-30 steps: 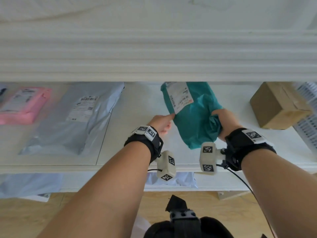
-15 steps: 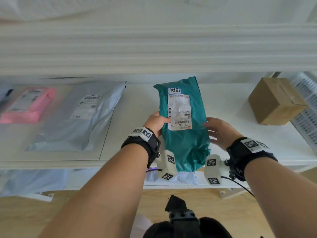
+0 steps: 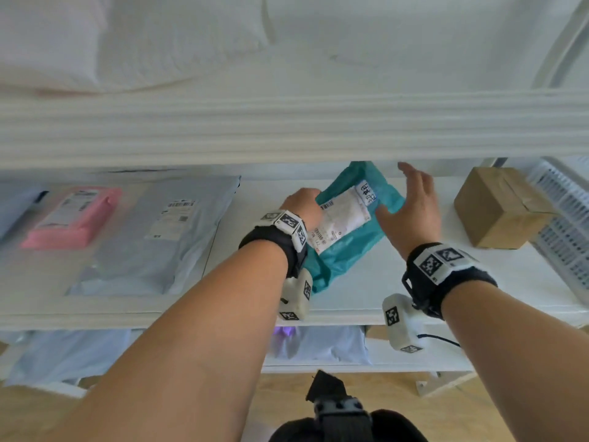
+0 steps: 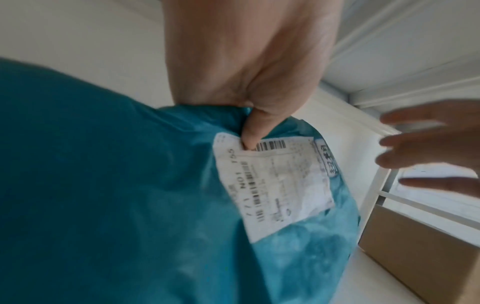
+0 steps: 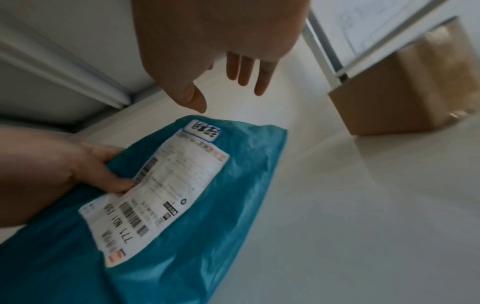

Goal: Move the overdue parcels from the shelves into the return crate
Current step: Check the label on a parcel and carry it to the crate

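A teal plastic mailer parcel (image 3: 350,247) with a white shipping label (image 3: 342,223) lies tilted over the middle shelf (image 3: 366,301). My left hand (image 3: 302,208) grips its left edge, thumb pressed on the label's barcode corner (image 4: 250,131). The same parcel (image 4: 130,185) fills the left wrist view, and the parcel (image 5: 194,216) shows label-up in the right wrist view. My right hand (image 3: 411,205) hovers open just right of the parcel, fingers (image 5: 245,67) spread and off it. No return crate is in sight.
On the same shelf lie a grey mailer (image 3: 159,237) and a pink mailer (image 3: 73,215) to the left, and a brown cardboard box (image 3: 500,208) to the right. A white perforated basket (image 3: 564,224) stands at the far right. More pale mailers (image 3: 318,342) sit on the shelf below.
The parcel was first held by both hands, then turned label-up. Now it is tilted back towards the shelf, and my right hand has let go and opened beside it.
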`<state>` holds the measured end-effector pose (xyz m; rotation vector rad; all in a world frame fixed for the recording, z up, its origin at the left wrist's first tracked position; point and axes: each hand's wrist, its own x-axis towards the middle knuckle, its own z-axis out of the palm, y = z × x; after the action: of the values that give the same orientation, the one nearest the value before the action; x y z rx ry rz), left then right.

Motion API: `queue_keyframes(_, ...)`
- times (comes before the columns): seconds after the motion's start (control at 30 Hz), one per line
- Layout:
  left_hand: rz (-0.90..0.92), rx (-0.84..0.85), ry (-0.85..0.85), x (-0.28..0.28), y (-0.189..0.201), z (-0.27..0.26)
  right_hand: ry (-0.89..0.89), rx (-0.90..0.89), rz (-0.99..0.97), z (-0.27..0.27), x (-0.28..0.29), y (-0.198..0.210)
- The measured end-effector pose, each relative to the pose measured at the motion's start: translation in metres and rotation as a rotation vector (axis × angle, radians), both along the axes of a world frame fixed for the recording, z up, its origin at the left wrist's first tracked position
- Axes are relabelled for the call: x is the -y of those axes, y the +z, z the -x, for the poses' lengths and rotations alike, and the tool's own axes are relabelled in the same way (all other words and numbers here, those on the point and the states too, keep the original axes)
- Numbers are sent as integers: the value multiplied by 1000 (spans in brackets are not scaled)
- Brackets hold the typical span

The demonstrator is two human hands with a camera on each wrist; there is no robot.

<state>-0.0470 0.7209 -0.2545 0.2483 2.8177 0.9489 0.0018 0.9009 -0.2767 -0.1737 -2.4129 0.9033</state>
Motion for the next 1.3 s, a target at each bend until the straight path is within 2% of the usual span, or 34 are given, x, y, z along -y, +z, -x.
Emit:
queue_keyframes(0.07, 99, -50, -43, -4, 8, 1, 92, -54, -137, 1, 5, 12)
queue_keyframes(0.13, 169, -90, -78, -11, 9, -2, 179, -22, -302, 1, 11, 17)
queue_keyframes(0.2, 229, -132, -119, -18, 9, -9, 221, 145, -409, 1, 14, 16)
queue_keyframes(0.27, 275, -215, -160, -23, 7, -14, 217, 348, -421, -3, 16, 11)
queue_keyframes(0.33, 268, -324, -174, -24, 5, -16, 191, 474, -335, -7, 14, 5)
queue_keyframes(0.43, 127, -446, -98, -17, -2, -12, 108, 488, -153, -10, 4, -1)
queue_keyframes(0.53, -62, -466, 46, -7, -5, -10, 49, 487, 66, -9, -4, -3)
queue_keyframes(0.6, -148, -492, 204, 0, -6, -8, 14, 479, 237, -8, -7, -5)
queue_keyframes(0.67, -240, -394, 377, 7, -8, -6, -19, 456, 460, -7, -7, -7)
queue_keyframes(0.7, -296, -286, 448, 10, -11, -5, -24, 447, 589, -8, -7, -8)
queue_keyframes(0.77, -468, 37, 526, 14, -17, -4, 10, 452, 847, -8, -5, -11)
queue_keyframes(0.83, -728, 344, 476, 15, -27, -5, 88, 490, 984, -7, -2, -13)
queue_keyframes(0.87, -807, 424, 420, 14, -29, -6, 133, 519, 1003, -8, -1, -15)
queue_keyframes(1.0, -762, 357, 387, 16, -48, 8, 217, 603, 1023, -11, 1, -25)
queue_keyframes(1.3, -771, 447, 313, 21, -64, -5, 162, 610, 1092, -13, 2, -42)
